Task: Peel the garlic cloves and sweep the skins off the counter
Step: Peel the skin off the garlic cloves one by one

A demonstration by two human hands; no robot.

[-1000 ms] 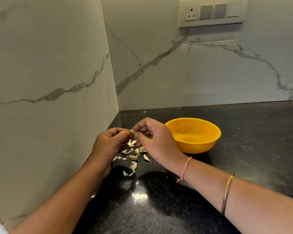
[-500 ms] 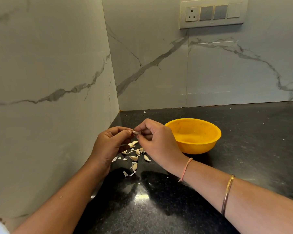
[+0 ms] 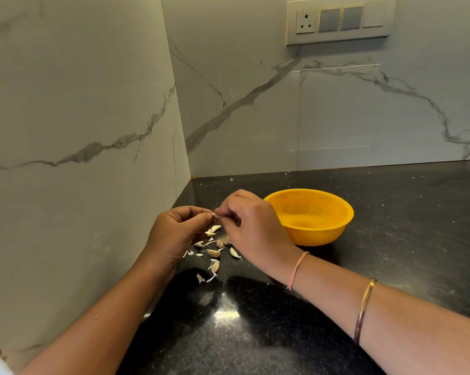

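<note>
Both hands meet above the black counter (image 3: 391, 239) near the left wall. My left hand (image 3: 174, 234) and my right hand (image 3: 250, 228) pinch one small garlic clove (image 3: 217, 215) between their fingertips; most of it is hidden by the fingers. Under the hands lie several pale cloves (image 3: 214, 252) and thin white skin scraps (image 3: 200, 278), scattered on the counter. A yellow bowl (image 3: 309, 216) stands just right of my right hand and looks empty.
Marble wall panels close the counter on the left (image 3: 79, 158) and at the back. A switch plate with a socket (image 3: 339, 20) is high on the back wall. A bright light reflection (image 3: 225, 312) lies on the counter near me.
My hands stay together on the clove; the fingertips have shifted slightly and the right hand has turned a little. The cloves and skins on the counter lie as before.
</note>
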